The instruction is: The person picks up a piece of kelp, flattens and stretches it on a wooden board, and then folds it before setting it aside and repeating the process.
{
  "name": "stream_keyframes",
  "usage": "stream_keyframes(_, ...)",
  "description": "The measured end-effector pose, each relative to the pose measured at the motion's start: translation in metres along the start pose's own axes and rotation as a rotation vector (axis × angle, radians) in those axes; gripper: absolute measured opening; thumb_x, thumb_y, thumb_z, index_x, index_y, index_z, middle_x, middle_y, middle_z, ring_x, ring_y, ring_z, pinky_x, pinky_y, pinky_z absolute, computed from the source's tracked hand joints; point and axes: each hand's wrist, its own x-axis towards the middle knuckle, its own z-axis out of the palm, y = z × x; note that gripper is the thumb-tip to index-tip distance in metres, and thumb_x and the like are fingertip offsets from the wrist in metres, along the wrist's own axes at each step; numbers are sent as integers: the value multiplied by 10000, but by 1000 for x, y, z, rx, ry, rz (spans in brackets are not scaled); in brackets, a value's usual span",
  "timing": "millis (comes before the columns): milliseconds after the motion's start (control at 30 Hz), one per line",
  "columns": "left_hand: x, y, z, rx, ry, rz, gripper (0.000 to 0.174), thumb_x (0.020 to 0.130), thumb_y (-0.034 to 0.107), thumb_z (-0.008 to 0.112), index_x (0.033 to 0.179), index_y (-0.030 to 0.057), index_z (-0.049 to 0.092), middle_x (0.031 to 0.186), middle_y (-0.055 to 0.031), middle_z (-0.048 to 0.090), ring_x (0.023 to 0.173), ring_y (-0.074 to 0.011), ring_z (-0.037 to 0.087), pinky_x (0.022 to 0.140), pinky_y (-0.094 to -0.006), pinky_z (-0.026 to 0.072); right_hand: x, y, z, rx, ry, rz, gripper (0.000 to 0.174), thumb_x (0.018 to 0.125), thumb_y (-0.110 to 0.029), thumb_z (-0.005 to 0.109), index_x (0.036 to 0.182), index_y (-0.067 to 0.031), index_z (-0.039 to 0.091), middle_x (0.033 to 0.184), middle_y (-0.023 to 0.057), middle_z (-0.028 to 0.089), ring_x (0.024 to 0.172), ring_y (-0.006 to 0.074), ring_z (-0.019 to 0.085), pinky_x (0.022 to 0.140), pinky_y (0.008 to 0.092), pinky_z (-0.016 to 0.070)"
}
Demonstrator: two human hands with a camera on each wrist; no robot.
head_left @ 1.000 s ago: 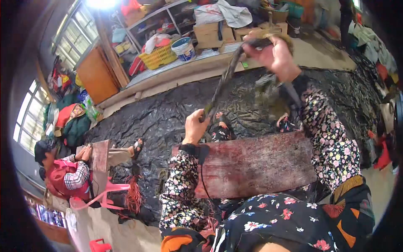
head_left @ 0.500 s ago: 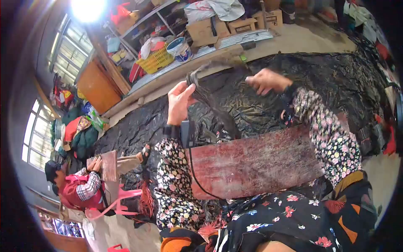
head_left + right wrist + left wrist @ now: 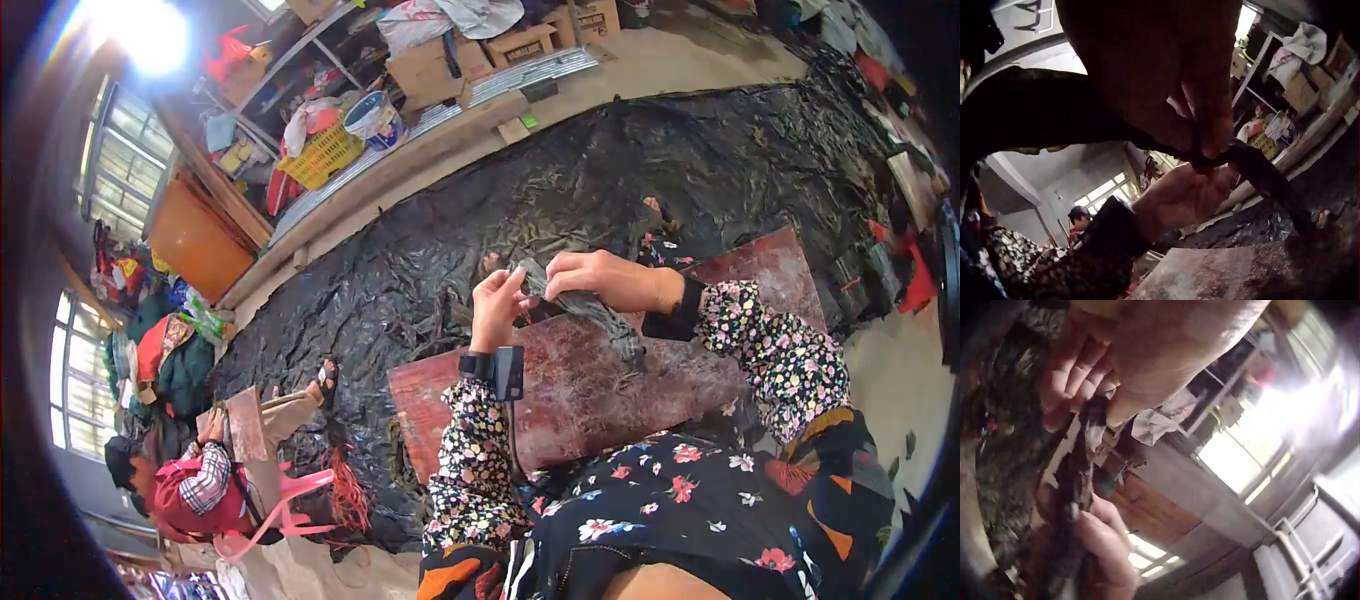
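A bundle of long, limp, dark strips (image 3: 612, 325) hangs over the worn reddish board (image 3: 570, 395) that lies in front of my body. My left hand (image 3: 496, 308) pinches one end of it between thumb and fingertips. Close by, my right hand (image 3: 618, 281) grips the same bundle with bent fingers. In the left wrist view the dark strips (image 3: 1075, 475) run from my left hand (image 3: 1160, 356) down to the right one (image 3: 1107, 540). The right wrist view has the strips (image 3: 1272, 187) drooping past the fingers; my right hand (image 3: 1154, 69) is in shadow there.
Crumpled black plastic sheeting (image 3: 420, 250) covers the floor ahead. At left a seated person (image 3: 195, 480) in a red vest rests their hands on a small board (image 3: 247, 425). Beyond stand a yellow basket (image 3: 322, 155), a bucket (image 3: 374, 120) and cardboard boxes (image 3: 520, 45).
Both hands have come down and together over the board. The right hand, out apart on the right half a second ago, now grips the bundle near the left hand. The head view has shifted.
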Motion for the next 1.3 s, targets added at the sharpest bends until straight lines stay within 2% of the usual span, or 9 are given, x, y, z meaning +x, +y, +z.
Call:
stream_keyframes(100, -24, -8, 16, 631, 168, 490, 286, 900, 178, 726, 1110, -1, 648, 944, -84, 682, 757, -142, 678, 593, -269, 542, -9, -1, -6, 91, 134, 86, 188, 775, -9, 669, 959, -38, 648, 965, 120, 650, 857, 284, 647, 758, 375, 516)
stream_keyframes(200, -56, 14, 43, 904, -103, 975, 526, 763, 77, 797, 1261, 47, 631, 1260, -139, 622, 1104, -247, 640, 879, -358, 538, -16, 2, -4, 177, 281, 208, 210, 760, -53, 737, 948, -14, 652, 810, 92, 644, 732, 202, 623, 670, 330, 494)
stream_keyframes(233, -55, 11, 49, 843, -179, 936, 577, 740, 56, 801, 1289, 64, 624, 1243, -133, 636, 1113, -275, 631, 973, -376, 496, -18, 1, -3, 265, 292, 289, 212, 777, -70, 744, 958, -9, 652, 805, 63, 644, 710, 173, 616, 644, 316, 493)
stream_keyframes(433, -48, -5, 52, 503, -155, 353, 144, 891, -16, 695, 1030, 15, 672, 947, 14, 622, 854, -45, 597, 758, -198, 477, -20, -12, -5, 842, 169, 749, 203, 851, -181, 782, 952, -62, 654, 773, -23, 620, 642, 51, 587, 540, 231, 464)
stream_keyframes(733, -42, -10, 66, 184, -182, 365, 80, 947, 27, 636, 869, 44, 639, 857, 88, 549, 748, -14, 473, 677, -187, 371, -40, 19, 11, 1253, 362, 710, 91, 942, -135, 678, 930, -67, 617, 743, -6, 623, 610, 100, 623, 561, 261, 514)
stream_keyframes(867, -43, -10, 61, 41, 86, 487, 131, 948, 51, 661, 819, 29, 644, 796, 73, 573, 741, -14, 471, 674, -201, 379, -38, 8, -2, 1203, 575, 724, 145, 977, -147, 628, 868, -87, 552, 748, -41, 555, 615, 86, 586, 563, 245, 477)
stream_keyframes(1167, -61, -26, 41, -296, 202, 179, 113, 1004, 149, 590, 892, 134, 593, 716, 115, 486, 548, 5, 405, 451, -188, 336, -65, 30, 17, 1213, 739, 771, 151, 985, -135, 611, 847, -93, 564, 685, -31, 576, 515, 82, 566, 443, 239, 414)
stream_keyframes(1267, -55, -32, 38, -414, 181, 160, 24, 975, 106, 615, 969, 104, 591, 842, 67, 558, 664, -13, 526, 489, -182, 391, -65, 31, 16, 1120, 713, 780, 129, 974, -114, 624, 860, -87, 568, 687, -32, 574, 524, 79, 574, 467, 239, 454)
stream_keyframes(1300, -49, -33, 37, -108, 145, 416, 112, 939, 56, 630, 1042, 86, 599, 965, 27, 566, 785, -56, 562, 580, -209, 454, -67, 29, 13, 1060, 679, 815, 117, 974, -105, 624, 873, -86, 566, 694, -32, 567, 540, 76, 585, 487, 239, 479)
